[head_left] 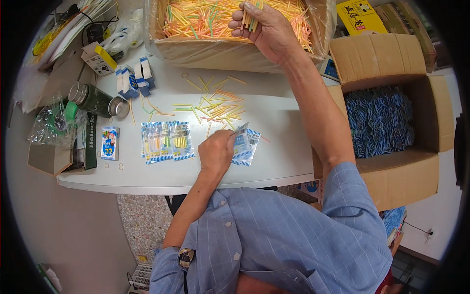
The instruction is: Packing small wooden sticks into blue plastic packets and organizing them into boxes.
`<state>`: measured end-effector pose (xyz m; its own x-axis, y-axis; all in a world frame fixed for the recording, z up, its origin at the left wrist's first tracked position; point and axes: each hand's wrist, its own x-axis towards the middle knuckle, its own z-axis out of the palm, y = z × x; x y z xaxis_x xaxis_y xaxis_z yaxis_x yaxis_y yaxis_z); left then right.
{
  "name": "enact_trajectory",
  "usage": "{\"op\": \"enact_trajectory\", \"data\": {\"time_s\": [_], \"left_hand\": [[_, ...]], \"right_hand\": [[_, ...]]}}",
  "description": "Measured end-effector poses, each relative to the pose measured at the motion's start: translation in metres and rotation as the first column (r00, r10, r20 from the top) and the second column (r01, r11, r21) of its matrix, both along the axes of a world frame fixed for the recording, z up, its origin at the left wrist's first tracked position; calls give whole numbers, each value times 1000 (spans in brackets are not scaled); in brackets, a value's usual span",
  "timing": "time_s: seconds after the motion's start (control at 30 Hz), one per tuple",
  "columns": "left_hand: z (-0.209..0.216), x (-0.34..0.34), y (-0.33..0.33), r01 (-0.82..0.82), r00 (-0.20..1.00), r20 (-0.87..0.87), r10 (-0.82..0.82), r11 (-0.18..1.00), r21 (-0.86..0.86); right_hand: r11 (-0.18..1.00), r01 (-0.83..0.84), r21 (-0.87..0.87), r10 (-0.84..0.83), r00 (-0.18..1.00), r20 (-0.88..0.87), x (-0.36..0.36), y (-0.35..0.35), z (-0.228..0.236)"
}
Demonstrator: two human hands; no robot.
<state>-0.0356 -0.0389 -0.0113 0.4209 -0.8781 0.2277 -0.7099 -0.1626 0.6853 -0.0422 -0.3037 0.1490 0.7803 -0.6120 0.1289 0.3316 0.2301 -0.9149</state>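
Observation:
My right hand (pixel 269 30) is raised over the near side of a big plastic-lined carton (pixel 205 53). Its fingers close around a small bunch of thin coloured sticks (pixel 252 22), yellow, orange and green. Lower down, over the table, my left hand (pixel 217 151) is closed, pinching a small blue-and-white packet (pixel 241 142) at its edge. Another such packet (pixel 252 147) lies partly beneath it. Just beyond the left hand spreads a loose heap of the sticks (pixel 220 106). To its left, several clear-fronted packets with sticks inside (pixel 167 142) overlap in a row.
An open cardboard box (pixel 387 181) on the right holds many blue packets (pixel 377 120). On the left are a small printed box (pixel 110 143), a dark green flask (pixel 95 100), blue-and-white cartons (pixel 134 81) and a green box (pixel 91 142). Rubber bands lie about the white table (pixel 279 169).

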Motion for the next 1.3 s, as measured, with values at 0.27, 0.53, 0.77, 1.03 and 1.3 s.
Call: {"op": "enact_trajectory", "data": {"time_s": [0.27,0.53,0.77,1.03,1.3], "left_hand": [[12,8,5,-78,578,-815,-43,991,-108],[23,23,13,-388,-29,-993,-111,917,-91],[19,39,29,-391,-10,-998,-61,919,-53],[8,36,31,-460,34,-999,-14,888,-28],[13,25,21,-386,29,-999,37,922,23]], "right_hand": [[1000,9,29,-9,1000,-14,-8,6,6],[988,-135,71,134,991,21,4,35,-3],[987,87,-134,-85,996,20,-33,99,-70],[850,373,-372,-467,860,-206,-96,93,-178],[816,220,-535,-466,798,-382,-105,87,-190]]}}
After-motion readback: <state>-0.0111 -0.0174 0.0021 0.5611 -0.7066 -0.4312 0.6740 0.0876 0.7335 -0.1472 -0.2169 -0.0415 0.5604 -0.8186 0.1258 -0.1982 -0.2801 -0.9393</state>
